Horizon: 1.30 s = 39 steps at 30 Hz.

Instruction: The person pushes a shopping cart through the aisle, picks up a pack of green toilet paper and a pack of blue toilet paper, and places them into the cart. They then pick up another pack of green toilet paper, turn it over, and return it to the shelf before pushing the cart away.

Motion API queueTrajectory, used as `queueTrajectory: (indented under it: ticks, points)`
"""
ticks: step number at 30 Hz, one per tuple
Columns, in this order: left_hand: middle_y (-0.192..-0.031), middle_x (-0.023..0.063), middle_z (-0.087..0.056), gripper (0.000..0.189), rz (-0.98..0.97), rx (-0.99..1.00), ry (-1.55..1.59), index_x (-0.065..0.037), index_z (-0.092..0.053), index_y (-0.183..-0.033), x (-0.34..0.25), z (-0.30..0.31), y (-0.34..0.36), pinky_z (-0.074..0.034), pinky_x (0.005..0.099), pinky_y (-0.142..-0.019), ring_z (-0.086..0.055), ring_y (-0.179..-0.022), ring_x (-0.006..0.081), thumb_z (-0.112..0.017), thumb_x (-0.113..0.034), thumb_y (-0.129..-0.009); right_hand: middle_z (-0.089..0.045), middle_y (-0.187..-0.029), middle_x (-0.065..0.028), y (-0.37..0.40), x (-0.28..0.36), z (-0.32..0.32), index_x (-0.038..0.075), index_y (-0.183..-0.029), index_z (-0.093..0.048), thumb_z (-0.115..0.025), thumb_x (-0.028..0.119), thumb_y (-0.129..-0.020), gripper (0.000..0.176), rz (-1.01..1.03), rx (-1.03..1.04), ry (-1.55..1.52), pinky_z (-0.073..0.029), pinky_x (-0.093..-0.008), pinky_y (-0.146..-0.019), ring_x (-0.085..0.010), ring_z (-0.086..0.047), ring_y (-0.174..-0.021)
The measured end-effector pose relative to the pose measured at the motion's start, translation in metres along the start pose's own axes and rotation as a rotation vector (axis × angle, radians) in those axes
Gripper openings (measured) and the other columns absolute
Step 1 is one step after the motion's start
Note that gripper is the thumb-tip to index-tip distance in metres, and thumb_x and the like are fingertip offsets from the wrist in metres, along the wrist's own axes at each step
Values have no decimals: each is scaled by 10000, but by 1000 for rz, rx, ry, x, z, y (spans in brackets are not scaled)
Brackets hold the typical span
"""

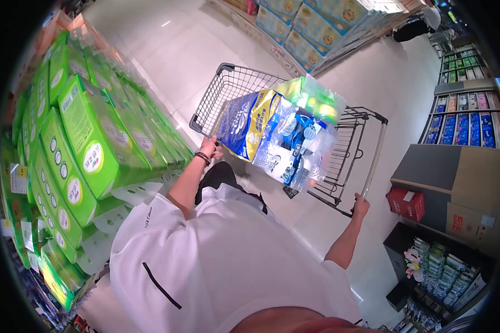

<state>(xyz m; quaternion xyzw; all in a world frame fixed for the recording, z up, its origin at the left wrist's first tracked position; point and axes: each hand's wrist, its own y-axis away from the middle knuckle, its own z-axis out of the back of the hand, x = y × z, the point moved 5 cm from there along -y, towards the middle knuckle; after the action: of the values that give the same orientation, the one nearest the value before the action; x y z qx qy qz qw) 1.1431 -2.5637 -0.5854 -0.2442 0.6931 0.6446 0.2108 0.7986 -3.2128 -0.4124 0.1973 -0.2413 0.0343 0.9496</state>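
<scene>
A wire shopping cart [212,102] stands sideways in front of me. My left hand [209,147] is closed on its near rim, close to the front corner, with a dark bracelet on the wrist. At the other end, my right hand [361,205] is wrapped around the cart's handle [376,161]. Large packs fill the middle of the cart: a blue and yellow pack [244,125], a clear-wrapped blue and white pack [297,141], and a green pack [315,99] behind them. Part of the basket is hidden under these packs.
Green tissue packs [103,133] are stacked high close on my left. Light blue cartons [311,28] form a display beyond the cart. On the right are shelves [464,119], cardboard boxes [466,183], a red box [405,204] and a black bin [397,250]. Another person [419,26] is far back.
</scene>
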Motion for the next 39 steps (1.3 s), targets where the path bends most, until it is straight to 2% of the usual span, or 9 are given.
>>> queueTrajectory:
  ticks: [6,10,16,19,22,26,33,37,39]
  points:
    - [-1424,164,-543,792,-142,-179,-22,-118,-102,-1636,-78,17,-81,-614,376,-613,-682,-1053,257,-555,-385,-1043,-505,-608,-24,24,85,-59,3,-924,-619,-751,276,-849,312,78,62,-122,-447,-321,-381,-146,-485,-426]
    - [-1353,216,-619,657,-562,-708,-218,3,-354,-1534,-130,43,-213,-529,428,-976,-636,-1195,327,-565,-305,-994,-636,-699,-126,38,164,-116,-20,-967,-642,-729,271,-853,324,197,121,-122,-545,-367,-458,-237,-631,-492]
    - [-1166,196,-727,491,-339,-659,-158,-49,-634,-1331,-232,61,-261,-494,416,-1019,-683,-1119,348,-638,-341,-935,-666,-724,-157,78,286,-183,-19,-977,-628,-693,184,-855,246,323,134,-60,-551,-394,-508,-252,-673,-550]
    - [-909,107,-694,344,-258,-364,30,-85,-611,-1220,-263,39,-256,-563,373,-501,-702,-692,231,-563,-360,-1020,-648,-702,-140,93,345,-223,-22,-965,-616,-684,160,-851,225,374,188,-144,-529,-377,-487,-235,-649,-525]
    - [-984,10,-657,310,-106,-160,-39,-171,-536,-1238,-255,7,-226,-574,392,-686,-676,-797,175,-512,-401,-1031,-669,-724,-156,94,391,-268,-21,-1008,-623,-675,133,-844,231,398,238,-206,-548,-396,-518,-251,-672,-551]
    - [-867,-12,-674,270,-14,-56,-278,-107,-662,-1195,-221,-49,-192,-533,292,-548,-635,-649,122,-539,-267,-1015,-625,-707,-127,111,468,-328,-20,-1041,-570,-640,81,-841,234,392,385,-370,-524,-375,-480,-227,-633,-509]
    - [-771,36,-683,192,-685,45,-71,-44,-694,-1105,-372,-173,-86,-503,236,-541,-635,-636,73,-617,-181,-994,-588,-815,-95,150,573,-443,-32,-1165,-445,-618,56,-880,345,366,803,-648,-537,-325,-531,-182,-617,-590]
    - [-803,84,-705,342,-861,70,-410,-1,-668,-1195,-464,-214,-134,-551,299,-663,-690,-740,141,-654,-264,-977,-611,-1002,-118,175,609,-530,-14,-1209,-425,-655,109,-922,387,646,996,-878,-563,-311,-613,-188,-643,-701]
    - [-847,105,-713,469,-824,54,-735,16,-626,-1271,-489,-230,-152,-554,322,-737,-682,-767,155,-649,-356,-986,-666,-1020,-117,195,628,-499,28,-1267,-463,-647,154,-982,361,423,1436,-579,-569,-309,-710,-175,-689,-803]
